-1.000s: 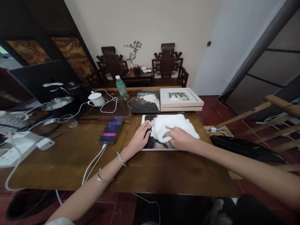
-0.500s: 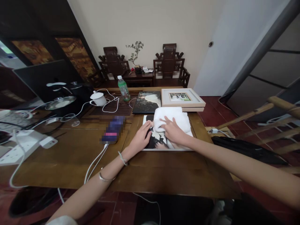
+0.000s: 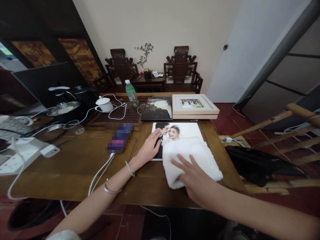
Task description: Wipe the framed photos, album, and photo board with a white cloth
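Observation:
A frameless photo print (image 3: 182, 131) of two people lies flat on the wooden table (image 3: 75, 166). My left hand (image 3: 149, 146) rests on the print's left edge, fingers stretched flat, holding it down. My right hand (image 3: 193, 176) lies flat with fingers spread on a folded white towel (image 3: 190, 158). The towel covers the print's near half and overhangs onto the table toward me. The upper half of the print shows uncovered.
Behind the print lie a dark photo panel (image 3: 157, 109) and a stacked light wooden frame (image 3: 193, 106). A phone (image 3: 119, 138) on a white cable, a green bottle (image 3: 131, 94), a white cup (image 3: 104, 104), cookware and power strips (image 3: 17, 156) crowd the left. A black bag (image 3: 257, 163) sits right.
My right hand has dragged the towel from the far part of the print down toward me, uncovering the upper half of the picture. My left hand has stayed on the left edge.

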`<state>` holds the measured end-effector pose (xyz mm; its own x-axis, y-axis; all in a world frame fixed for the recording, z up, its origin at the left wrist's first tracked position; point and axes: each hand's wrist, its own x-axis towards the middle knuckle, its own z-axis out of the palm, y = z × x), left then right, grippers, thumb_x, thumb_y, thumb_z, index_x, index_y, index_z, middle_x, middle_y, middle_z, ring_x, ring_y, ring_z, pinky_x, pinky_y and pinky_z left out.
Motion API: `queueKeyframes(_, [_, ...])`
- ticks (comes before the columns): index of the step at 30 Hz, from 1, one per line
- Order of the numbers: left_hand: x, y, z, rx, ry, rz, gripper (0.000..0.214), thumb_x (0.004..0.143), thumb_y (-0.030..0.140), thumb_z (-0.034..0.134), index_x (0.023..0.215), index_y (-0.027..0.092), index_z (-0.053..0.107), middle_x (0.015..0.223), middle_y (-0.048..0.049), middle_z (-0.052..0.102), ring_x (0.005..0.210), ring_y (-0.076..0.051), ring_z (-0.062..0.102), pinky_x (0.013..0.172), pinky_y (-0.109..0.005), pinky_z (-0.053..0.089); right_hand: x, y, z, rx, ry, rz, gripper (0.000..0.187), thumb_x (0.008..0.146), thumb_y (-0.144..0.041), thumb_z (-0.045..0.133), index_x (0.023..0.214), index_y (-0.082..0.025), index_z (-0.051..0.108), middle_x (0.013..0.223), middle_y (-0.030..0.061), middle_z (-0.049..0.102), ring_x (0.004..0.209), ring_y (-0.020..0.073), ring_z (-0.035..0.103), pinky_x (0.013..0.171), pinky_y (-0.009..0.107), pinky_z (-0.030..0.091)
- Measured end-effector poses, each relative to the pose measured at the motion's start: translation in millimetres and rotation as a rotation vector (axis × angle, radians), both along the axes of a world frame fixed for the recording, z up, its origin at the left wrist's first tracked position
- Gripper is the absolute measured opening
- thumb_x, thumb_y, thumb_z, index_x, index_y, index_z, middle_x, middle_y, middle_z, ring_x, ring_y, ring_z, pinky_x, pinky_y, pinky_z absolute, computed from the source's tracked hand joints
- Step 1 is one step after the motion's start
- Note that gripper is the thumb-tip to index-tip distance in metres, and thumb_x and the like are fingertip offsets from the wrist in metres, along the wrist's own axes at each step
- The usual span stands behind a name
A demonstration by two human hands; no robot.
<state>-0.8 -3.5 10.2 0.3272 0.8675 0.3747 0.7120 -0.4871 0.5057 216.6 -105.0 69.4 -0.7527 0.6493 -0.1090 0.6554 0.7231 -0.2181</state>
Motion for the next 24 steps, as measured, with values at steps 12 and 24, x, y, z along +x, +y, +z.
queueKeyframes(12, [0,0,-0.1,0.005,0.001,-0.022,0.044,0.091,0.023,0.038,0.131,0.007,0.044,0.141,-0.0174,0.041,0.134,-0.024,0.032,0.112,-0.041,0.026,-16,109,8.4,0.148,0.024,-0.115,0.043,0.071,-0.002,0.041,0.105,-0.015,0.065,0.116,0.0181,0.060,0.116,0.0304,0.050,0.092,0.047,0.038])
queueKeyframes(24, [1,-1,1.7,0.004,-0.010,-0.023,0.042,0.091,0.021,0.038,0.131,0.011,0.044,0.142,-0.0155,0.041,0.134,-0.024,0.032,0.111,-0.045,0.027,-31,150,8.4,0.155,0.032,-0.172,0.031,0.078,-0.010,0.049,0.105,-0.015,0.064,0.105,0.0160,0.064,0.114,0.0295,0.049,0.089,0.044,0.039])
